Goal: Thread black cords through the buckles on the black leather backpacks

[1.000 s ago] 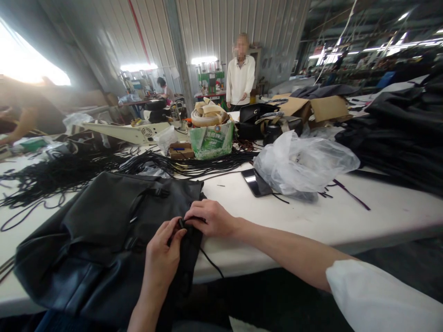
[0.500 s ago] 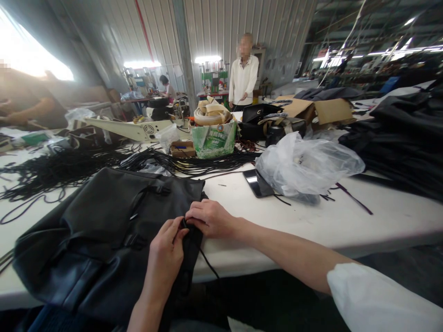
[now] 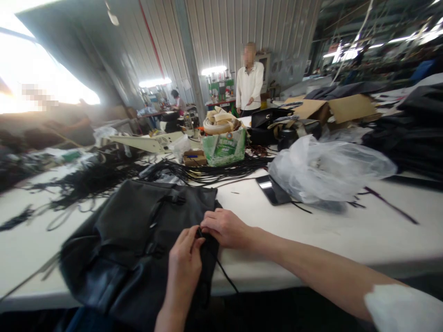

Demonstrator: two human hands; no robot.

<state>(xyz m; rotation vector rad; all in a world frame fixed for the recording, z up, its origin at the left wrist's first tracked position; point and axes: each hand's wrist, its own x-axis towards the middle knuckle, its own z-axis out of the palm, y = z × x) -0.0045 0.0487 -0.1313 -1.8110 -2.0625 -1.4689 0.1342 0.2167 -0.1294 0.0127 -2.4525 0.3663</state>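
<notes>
With the left hand point(image 3: 187, 253) pinching a small black piece point(image 3: 200, 232) and the right hand point(image 3: 225, 227) curled, its hold unclear, over the bag point(image 3: 121, 221), light steadiness should serve best.

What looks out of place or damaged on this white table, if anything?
Nothing looks plainly damaged. Slightly odd is the flat, glossy black phone-like slab beside the crumpled, translucent plastic bag: it seems unlike the long, thin black cords nearby.
</notes>
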